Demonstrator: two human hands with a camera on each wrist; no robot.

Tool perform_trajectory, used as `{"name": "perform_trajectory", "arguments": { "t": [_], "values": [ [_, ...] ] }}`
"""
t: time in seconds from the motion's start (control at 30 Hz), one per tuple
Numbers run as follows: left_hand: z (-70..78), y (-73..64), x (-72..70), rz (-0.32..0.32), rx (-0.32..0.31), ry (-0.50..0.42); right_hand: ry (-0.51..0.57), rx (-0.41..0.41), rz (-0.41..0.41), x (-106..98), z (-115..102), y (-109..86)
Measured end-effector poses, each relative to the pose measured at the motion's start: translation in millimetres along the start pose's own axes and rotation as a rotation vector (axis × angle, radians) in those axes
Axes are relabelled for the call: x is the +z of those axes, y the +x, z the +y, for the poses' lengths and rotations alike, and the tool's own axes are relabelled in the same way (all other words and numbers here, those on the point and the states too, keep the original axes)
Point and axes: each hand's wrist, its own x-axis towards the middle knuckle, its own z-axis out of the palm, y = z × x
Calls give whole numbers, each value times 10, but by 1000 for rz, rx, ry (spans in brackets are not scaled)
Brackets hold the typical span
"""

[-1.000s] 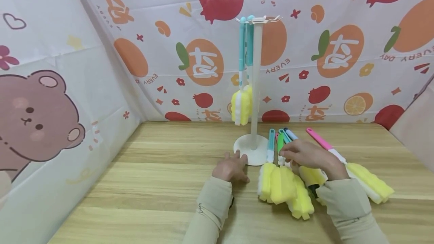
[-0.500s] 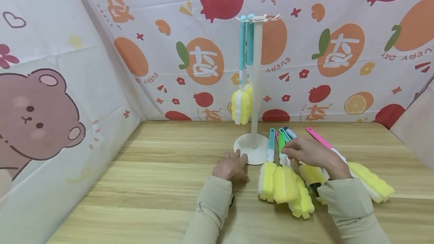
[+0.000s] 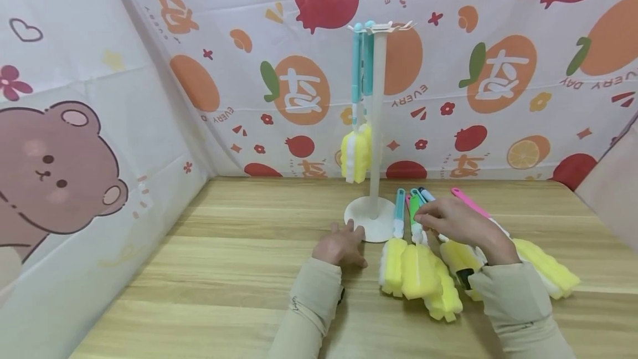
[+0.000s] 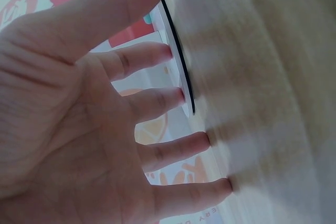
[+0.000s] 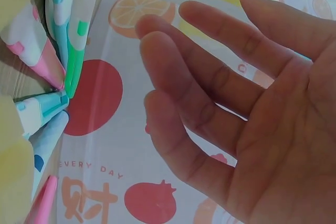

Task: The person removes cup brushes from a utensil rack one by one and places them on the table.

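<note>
A white stand, its pole [image 3: 377, 126] upright on a round base [image 3: 384, 223], bears teal-handled sponge brushes [image 3: 355, 157] on its upper hooks. My left hand [image 3: 340, 245] has its fingers spread; in the left wrist view, two fingertips touch the base's rim [image 4: 181, 59] and two the tabletop. My right hand [image 3: 456, 223] hovers over a bunch of sponge brushes lying right of the base. In the right wrist view its fingers [image 5: 197, 114] are loosely bent, holding nothing, apart from the green-handled brush [image 5: 79, 59]. That brush's yellow sponge head [image 3: 418, 276] lies atop others.
A pink-handled sponge brush [image 3: 468, 201] lies at the right, partly behind my right wrist. Wood-grain tabletop [image 3: 224, 270] extends left of the stand. A fruit-printed cloth [image 3: 309, 148] closes off the back, and a bear-printed cloth [image 3: 55, 170] the left side.
My right hand has shifted slightly right and up. The green-handled brush has moved a little to the right, its sponge head turned slightly. My left hand has stayed at the base.
</note>
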Motion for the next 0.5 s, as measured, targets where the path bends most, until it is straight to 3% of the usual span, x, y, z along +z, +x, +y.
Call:
{"name": "perform_trajectory", "arguments": {
  "t": [0.5],
  "values": [
    [-9, 20, 23, -6, 1, -5, -15, -16, 44, 16, -6, 9]
  ]
}}
